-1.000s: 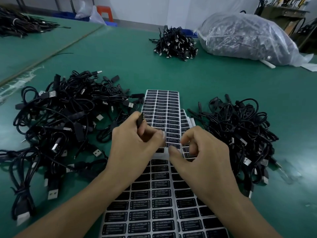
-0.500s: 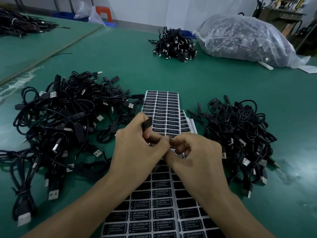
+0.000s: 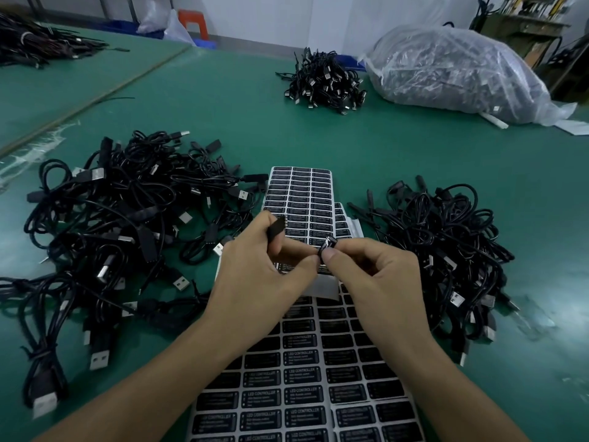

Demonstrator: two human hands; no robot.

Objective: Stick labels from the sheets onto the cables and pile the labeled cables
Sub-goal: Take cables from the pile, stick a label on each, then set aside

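Observation:
My left hand (image 3: 264,275) grips a small black cable connector (image 3: 276,228) with metal pins pointing up; its cord is hidden behind the hand. My right hand (image 3: 376,282) pinches a small black label (image 3: 329,244) between thumb and forefinger, close to my left thumb tip. Both hands hover over sheets of black labels: a near sheet (image 3: 306,384) reaching to the bottom edge and a far sheet (image 3: 299,193) beyond my fingers. A large tangle of black USB cables (image 3: 121,231) lies to the left. A smaller pile of cables (image 3: 446,250) lies to the right.
Everything lies on a green table (image 3: 366,148). A bundle of cables (image 3: 325,81) sits at the back centre, next to a big clear plastic bag of parts (image 3: 452,71). More cables (image 3: 35,43) lie on a neighbouring table at far left.
My right hand has peeled a label off the sheet and lifted it beside my left thumb. My left hand has turned the connector so its pins show.

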